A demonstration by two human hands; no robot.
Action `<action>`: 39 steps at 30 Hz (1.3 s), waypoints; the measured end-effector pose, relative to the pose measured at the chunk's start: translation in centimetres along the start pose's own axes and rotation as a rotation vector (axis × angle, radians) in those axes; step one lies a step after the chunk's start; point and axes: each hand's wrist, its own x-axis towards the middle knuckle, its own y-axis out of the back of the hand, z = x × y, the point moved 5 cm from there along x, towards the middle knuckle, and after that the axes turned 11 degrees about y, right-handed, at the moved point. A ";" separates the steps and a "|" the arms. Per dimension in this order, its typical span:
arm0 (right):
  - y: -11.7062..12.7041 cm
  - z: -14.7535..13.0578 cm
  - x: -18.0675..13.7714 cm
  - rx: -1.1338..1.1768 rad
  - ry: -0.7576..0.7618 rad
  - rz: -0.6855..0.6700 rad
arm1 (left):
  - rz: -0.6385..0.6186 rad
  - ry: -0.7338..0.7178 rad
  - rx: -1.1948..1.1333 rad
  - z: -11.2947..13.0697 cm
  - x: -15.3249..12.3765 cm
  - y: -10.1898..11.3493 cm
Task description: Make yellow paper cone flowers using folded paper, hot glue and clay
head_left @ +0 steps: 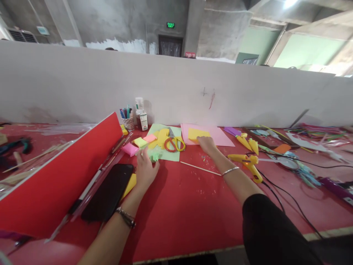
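My left hand (145,168) rests on the red table (182,206) with its fingers closed round a small green paper piece (154,157). My right hand (206,144) reaches forward, fingers pressed down on a yellow paper sheet (196,133) that lies on a pink paper sheet (217,135). Between the two hands lie yellow-and-red scissors (174,143) on a light green sheet (169,151), and a thin wooden stick (200,168) sits near my right wrist.
A yellow glue gun (247,162) with a black cord lies to the right, beside paper cones and craft clutter. A black phone (108,195) and a red divider board (57,173) stand at left. A pen cup (128,119) and bottle (139,110) stand against the white back wall.
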 end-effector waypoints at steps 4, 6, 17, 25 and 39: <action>5.2 -1.5 -2.3 0.025 0.057 0.159 | 0.004 -0.098 -0.146 0.7 -0.3 0.2; 8.3 -2.0 -4.4 0.081 0.112 0.267 | -0.057 -0.112 -0.283 1.2 -0.8 0.1; 2.9 -0.1 -12.8 1.458 -0.104 0.442 | -0.951 0.221 -0.874 2.9 -3.8 -2.5; -1.5 -0.5 -15.4 1.721 -0.333 0.319 | -0.936 0.443 -0.648 2.0 -5.0 -3.7; -0.7 -1.0 -15.1 1.642 -0.478 0.261 | -1.012 0.721 -1.005 4.2 -10.1 -1.1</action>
